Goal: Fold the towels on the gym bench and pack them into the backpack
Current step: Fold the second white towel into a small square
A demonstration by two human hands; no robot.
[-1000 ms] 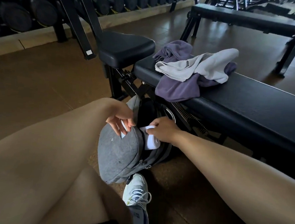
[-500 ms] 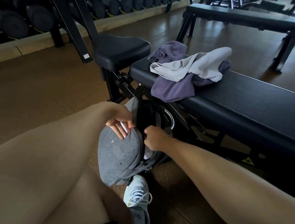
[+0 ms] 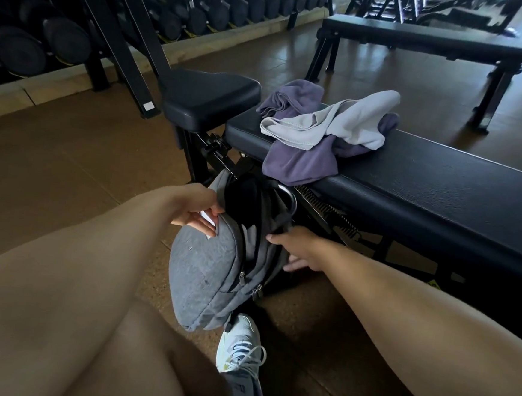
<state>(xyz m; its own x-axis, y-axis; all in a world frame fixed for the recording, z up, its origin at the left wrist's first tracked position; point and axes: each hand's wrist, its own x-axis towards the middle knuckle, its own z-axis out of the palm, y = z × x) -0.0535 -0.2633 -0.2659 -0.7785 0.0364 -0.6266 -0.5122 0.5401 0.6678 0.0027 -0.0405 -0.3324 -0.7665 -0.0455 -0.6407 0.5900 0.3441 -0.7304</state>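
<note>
- My right hand [image 3: 304, 251] had come out of the heathered grey fabric backpack [image 3: 213, 275], and the white rolled towel it was pushing in a second earlier had gone from sight, down inside the main compartment, I'd judge.
- That hand was empty, fingers loose and spread, lying against the bag's right side by the open mouth.
- My left hand [image 3: 197, 216] kept hold of the front flap, fingers curled over its top edge to keep the opening wide. A small white slip showed between those fingers; whether it was a tag or paper I couldn't tell.
- So one towel looked packed, and the bag stood on the brown floor against the black padded gym bench [image 3: 441, 193], ready for more.
- What remained was up on the bench: a crumpled purple towel [image 3: 300, 163] hanging over the near edge, and a pale grey towel [image 3: 346, 126] draped across it, both unfolded.
- They lay above and beyond my right hand, well apart from it, straight over the bag.
- Next call, as I read it: reach up, take the grey one off the top and fold it.
</note>
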